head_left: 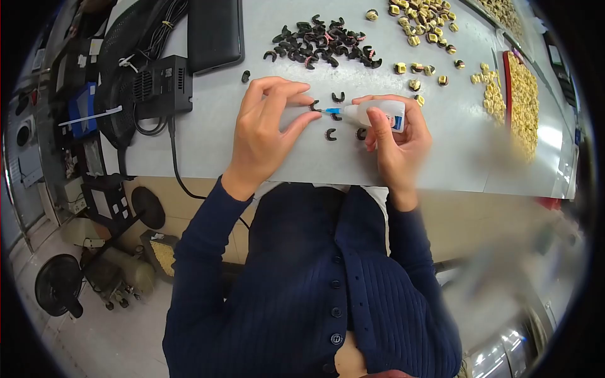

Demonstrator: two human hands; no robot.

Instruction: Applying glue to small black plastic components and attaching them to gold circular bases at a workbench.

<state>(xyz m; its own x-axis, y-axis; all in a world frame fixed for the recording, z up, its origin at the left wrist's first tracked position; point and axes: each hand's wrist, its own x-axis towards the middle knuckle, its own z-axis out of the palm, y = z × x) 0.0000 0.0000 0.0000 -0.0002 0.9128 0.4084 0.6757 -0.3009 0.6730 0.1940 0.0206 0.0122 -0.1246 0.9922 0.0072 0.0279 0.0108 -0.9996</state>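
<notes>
My left hand (268, 129) pinches a small black C-shaped piece (314, 105) between thumb and fingertips, just above the white table (208, 138). My right hand (397, 142) grips a small white glue bottle (378, 114) lying sideways, and its blue nozzle tip touches that piece. Three more black C-shaped pieces (338, 97) lie on the table around the nozzle, one above it and two below.
A heap of black C-shaped pieces (321, 44) lies further back, with yellowish square parts (425, 22) to its right and a red-edged tray of them (523, 101). A black box with cables (161, 85) and a dark flat device (214, 31) sit at the left.
</notes>
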